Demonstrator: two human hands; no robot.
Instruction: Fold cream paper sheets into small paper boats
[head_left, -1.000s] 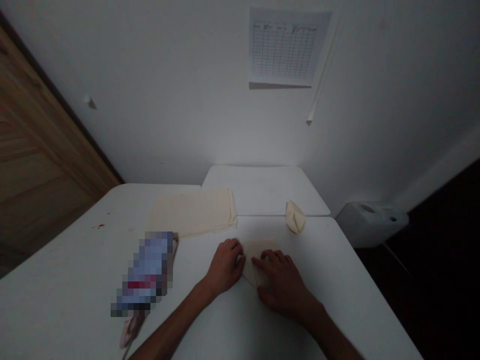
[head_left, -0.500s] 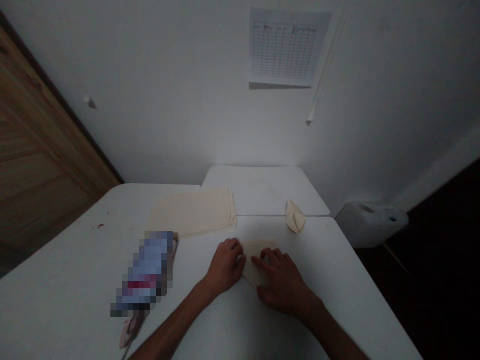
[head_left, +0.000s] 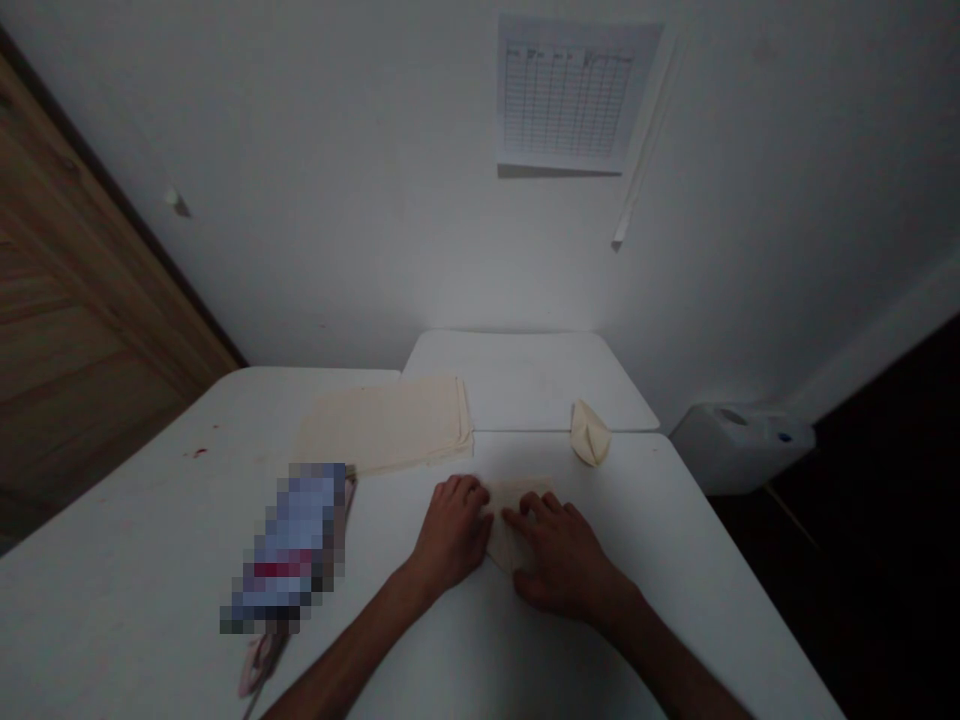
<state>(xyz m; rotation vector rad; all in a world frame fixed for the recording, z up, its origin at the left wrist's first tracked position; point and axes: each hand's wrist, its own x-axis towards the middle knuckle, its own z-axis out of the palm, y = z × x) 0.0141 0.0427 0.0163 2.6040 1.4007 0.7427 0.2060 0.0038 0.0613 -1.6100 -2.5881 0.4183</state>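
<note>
A cream-coloured sheet of paper (head_left: 501, 553), folded down to a small piece with a pointed near end, lies flat on the white table between my hands. My left hand (head_left: 452, 535) is closed at its left edge, fingers curled and thumb against the paper. Over the right part of the sheet, my right hand (head_left: 564, 555) rests with its index finger stretched onto the paper and its thumb spread near the lower point. Both hands partly cover the sheet. Beyond my right hand stands a small folded paper shape (head_left: 591, 435) with a centre crease.
A stack of cream paper sheets (head_left: 390, 425) lies at the back left. Nearer me is a blurred blue pouch-like item (head_left: 296, 540) with a pinkish strap (head_left: 259, 660). A white plastic container (head_left: 742, 450) stands beyond the table's right edge. A printed chart (head_left: 570, 95) hangs on the wall.
Almost nothing differs. Both hands stay on the folded paper, with only very slight shifts of the fingers.
</note>
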